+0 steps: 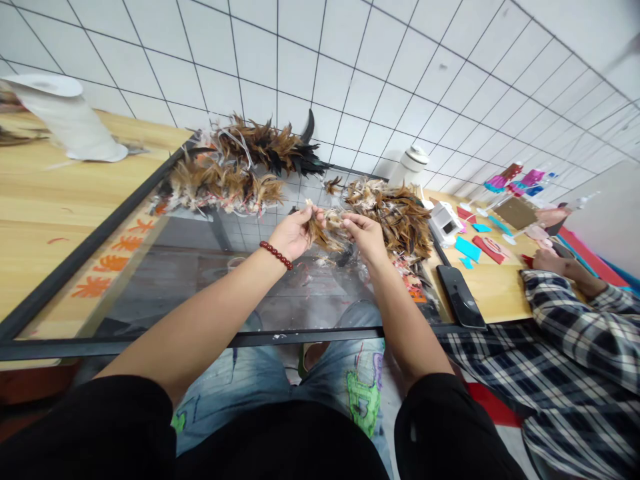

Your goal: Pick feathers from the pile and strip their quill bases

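My left hand [295,233], with a red bead bracelet on its wrist, and my right hand [367,235] together pinch a small bunch of brown feathers [327,230] above a glass table top [200,280]. A loose heap of brown feathers [397,213] lies just right of my right hand. Strings of bound brown and dark feathers [235,170] lie at the far side of the glass, beyond my left hand.
A black phone [460,297] lies on the wooden table at the right. A person in a plaid sleeve [575,320] works there among coloured paper pieces [480,243]. A white cone [65,117] lies far left, and a white jar [413,163] stands by the tiled wall.
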A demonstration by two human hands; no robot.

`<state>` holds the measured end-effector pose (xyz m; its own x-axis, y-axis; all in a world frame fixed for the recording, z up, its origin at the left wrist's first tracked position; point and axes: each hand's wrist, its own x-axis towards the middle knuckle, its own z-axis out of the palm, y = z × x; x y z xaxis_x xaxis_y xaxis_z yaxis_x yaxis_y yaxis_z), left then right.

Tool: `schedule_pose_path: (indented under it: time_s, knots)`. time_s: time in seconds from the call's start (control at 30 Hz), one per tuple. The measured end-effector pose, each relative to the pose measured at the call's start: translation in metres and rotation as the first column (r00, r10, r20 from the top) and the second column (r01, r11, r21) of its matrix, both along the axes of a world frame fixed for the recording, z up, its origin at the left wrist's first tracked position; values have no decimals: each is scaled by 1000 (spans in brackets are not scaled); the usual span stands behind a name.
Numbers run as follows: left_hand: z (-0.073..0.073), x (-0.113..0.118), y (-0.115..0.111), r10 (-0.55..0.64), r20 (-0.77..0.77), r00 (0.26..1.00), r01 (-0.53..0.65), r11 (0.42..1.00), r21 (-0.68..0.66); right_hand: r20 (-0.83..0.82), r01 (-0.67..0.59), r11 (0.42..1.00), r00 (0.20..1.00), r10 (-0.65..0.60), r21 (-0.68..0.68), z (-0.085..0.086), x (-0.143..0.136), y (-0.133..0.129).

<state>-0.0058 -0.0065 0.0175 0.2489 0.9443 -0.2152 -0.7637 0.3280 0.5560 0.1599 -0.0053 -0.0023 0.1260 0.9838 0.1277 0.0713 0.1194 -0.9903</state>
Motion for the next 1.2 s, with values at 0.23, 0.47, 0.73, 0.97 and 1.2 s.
schedule_pose_path:
  time_s: [0.23,0.47,0.73,0.97,1.2]
  knots:
    - [-1,1,-1,-42,6,999,42,998,-50,-143,-151,988,979,147,-21,-5,-11,-2]
    - [-1,0,1,-65,30,997,68,993,-97,-271,-218,976,939,210,2,-3,-16,-5]
    - [-4,2,-1,-118,-58,991,116,992,-39,-177,-87,994,979,99,72,-2,-21,-7]
    - [-8,3,1,-76,-85,993,74,997,-31,-86,-78,984,992,92,160,-1,-20,-9]
    - [-6,5,-1,-41,-161,986,42,999,6,-13,-41,986,999,44,161,1,-19,-9]
